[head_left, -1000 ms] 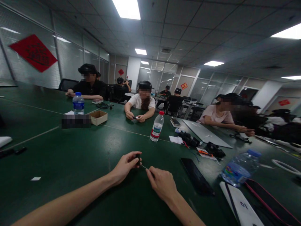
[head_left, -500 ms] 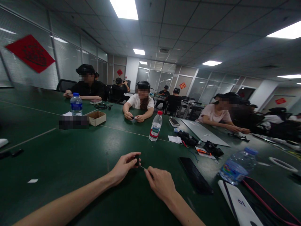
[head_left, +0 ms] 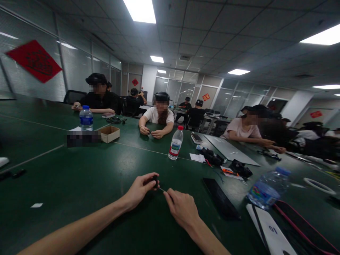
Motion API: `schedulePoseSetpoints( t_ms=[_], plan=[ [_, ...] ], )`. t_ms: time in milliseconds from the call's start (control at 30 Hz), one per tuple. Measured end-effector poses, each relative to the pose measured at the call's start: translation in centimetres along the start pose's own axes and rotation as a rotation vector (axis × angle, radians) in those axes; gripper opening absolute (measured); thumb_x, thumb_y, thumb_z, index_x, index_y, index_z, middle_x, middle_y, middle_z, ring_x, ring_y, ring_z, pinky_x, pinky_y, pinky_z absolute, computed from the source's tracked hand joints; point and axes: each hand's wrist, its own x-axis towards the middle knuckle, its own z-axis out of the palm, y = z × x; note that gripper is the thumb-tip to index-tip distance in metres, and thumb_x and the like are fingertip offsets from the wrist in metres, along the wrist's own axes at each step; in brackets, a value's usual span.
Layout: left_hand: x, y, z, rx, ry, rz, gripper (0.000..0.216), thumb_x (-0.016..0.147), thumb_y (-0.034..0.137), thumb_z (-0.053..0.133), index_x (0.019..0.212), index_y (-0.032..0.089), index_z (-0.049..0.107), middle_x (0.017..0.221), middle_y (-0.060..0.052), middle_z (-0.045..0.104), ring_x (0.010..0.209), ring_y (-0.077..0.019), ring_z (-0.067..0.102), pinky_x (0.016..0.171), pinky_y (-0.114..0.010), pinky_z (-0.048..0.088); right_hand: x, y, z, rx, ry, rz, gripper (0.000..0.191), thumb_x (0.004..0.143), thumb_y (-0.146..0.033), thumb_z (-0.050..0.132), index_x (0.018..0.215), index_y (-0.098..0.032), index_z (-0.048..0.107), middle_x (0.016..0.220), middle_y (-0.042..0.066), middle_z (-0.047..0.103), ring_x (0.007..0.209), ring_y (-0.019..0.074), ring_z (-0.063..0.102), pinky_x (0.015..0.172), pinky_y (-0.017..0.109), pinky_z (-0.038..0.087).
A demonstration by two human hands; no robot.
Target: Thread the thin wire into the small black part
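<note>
My left hand (head_left: 139, 191) is closed in a pinch on a small black part (head_left: 155, 181) held just above the green table (head_left: 79, 177). My right hand (head_left: 182, 209) is closed too, its fingertips pinching a thin pale pin-like tool (head_left: 162, 190) whose tip reaches the black part. The two hands sit close together, a few centimetres apart, near the table's front middle.
A black phone (head_left: 219, 198) lies right of my hands, beside a lying water bottle (head_left: 268, 187) and a white card (head_left: 271, 233). An upright bottle (head_left: 175, 143), a cardboard box (head_left: 109, 134) and black gear (head_left: 212, 157) stand further back. Several seated people work across the table.
Almost nothing has changed. My hands have held their pinch on the black part and the thin tool, with only a slight shift of the view.
</note>
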Motion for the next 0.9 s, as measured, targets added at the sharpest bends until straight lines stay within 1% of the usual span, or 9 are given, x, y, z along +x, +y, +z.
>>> schedulePoseSetpoints(
  t_ms=[133,233,300,367,433,567,633,767,900],
  plan=[
    [0.1,-0.2,0.0,-0.025,0.008,-0.02,0.046,0.079,0.035,0.066,0.119,0.014,0.058,0.099,-0.009,0.065,0.09,-0.0198,0.061,0.085,-0.035,0.048,-0.2,0.0,0.2,0.102,0.017,0.011,0.04,0.101,-0.042,0.026,0.087,-0.022,0.057,0.07,0.0,0.063,0.054,0.0105,0.056,0.051,0.02,0.033],
    [0.0,0.1,0.1,-0.017,0.017,-0.02,0.047,0.08,0.035,0.065,0.121,0.014,0.058,0.097,-0.008,0.065,0.086,-0.0186,0.061,0.084,-0.034,0.048,-0.1,0.2,0.4,0.159,0.028,0.022,0.041,0.1,-0.044,0.026,0.086,-0.022,0.057,0.071,0.0,0.063,0.055,0.0109,0.055,0.051,0.02,0.033],
    [-0.3,0.5,0.4,0.024,-0.04,-0.03,0.045,0.081,0.034,0.065,0.121,0.013,0.058,0.096,-0.008,0.066,0.085,-0.0185,0.061,0.082,-0.034,0.048,0.2,0.6,0.5,0.232,0.051,0.101,0.043,0.1,-0.045,0.024,0.085,-0.022,0.057,0.069,0.0,0.063,0.054,0.0115,0.056,0.05,0.02,0.033],
    [-0.6,0.9,0.7,0.07,-0.128,-0.051,0.045,0.082,0.033,0.064,0.121,0.013,0.059,0.096,-0.009,0.067,0.086,-0.0193,0.062,0.082,-0.034,0.048,0.5,1.0,0.6,0.309,0.092,0.219,0.046,0.101,-0.045,0.021,0.085,-0.021,0.057,0.064,0.0,0.061,0.052,0.0118,0.056,0.049,0.02,0.034],
    [-0.7,0.9,0.8,0.078,-0.144,-0.058,0.045,0.082,0.033,0.063,0.122,0.013,0.058,0.098,-0.01,0.067,0.088,-0.0201,0.062,0.083,-0.035,0.048,0.6,1.2,0.5,0.327,0.116,0.266,0.045,0.101,-0.044,0.02,0.085,-0.021,0.056,0.061,-0.001,0.06,0.05,0.0119,0.056,0.049,0.021,0.035],
    [-0.1,-0.2,0.2,-0.032,-0.003,-0.029,0.046,0.081,0.035,0.064,0.122,0.015,0.057,0.102,-0.01,0.065,0.091,-0.0205,0.063,0.087,-0.037,0.049,0.5,0.7,0.0,0.235,0.041,0.125,0.041,0.101,-0.042,0.026,0.085,-0.021,0.057,0.068,0.0,0.063,0.055,0.0113,0.058,0.052,0.02,0.036],
    [0.2,-0.9,-0.1,-0.078,0.036,-0.02,0.047,0.081,0.034,0.065,0.123,0.016,0.056,0.103,-0.01,0.064,0.092,-0.0202,0.062,0.088,-0.037,0.049,0.4,0.4,-0.3,0.189,0.002,0.075,0.04,0.101,-0.042,0.027,0.085,-0.021,0.058,0.07,0.001,0.064,0.056,0.011,0.058,0.053,0.019,0.036],
    [0.3,-1.5,-0.3,-0.108,0.076,-0.025,0.048,0.082,0.033,0.065,0.126,0.017,0.053,0.107,-0.01,0.064,0.094,-0.0196,0.061,0.09,-0.037,0.048,0.3,0.1,-0.5,0.108,-0.027,0.023,0.041,0.1,-0.042,0.027,0.085,-0.021,0.058,0.073,0.001,0.065,0.056,0.0111,0.058,0.054,0.02,0.036],
    [0.3,-1.5,-0.3,-0.112,0.071,-0.019,0.049,0.082,0.033,0.064,0.127,0.017,0.052,0.107,-0.01,0.064,0.094,-0.0196,0.062,0.09,-0.037,0.049,0.3,0.1,-0.6,0.073,-0.036,0.009,0.04,0.1,-0.042,0.027,0.085,-0.022,0.058,0.073,0.001,0.065,0.057,0.012,0.058,0.054,0.021,0.037]
  ],
)
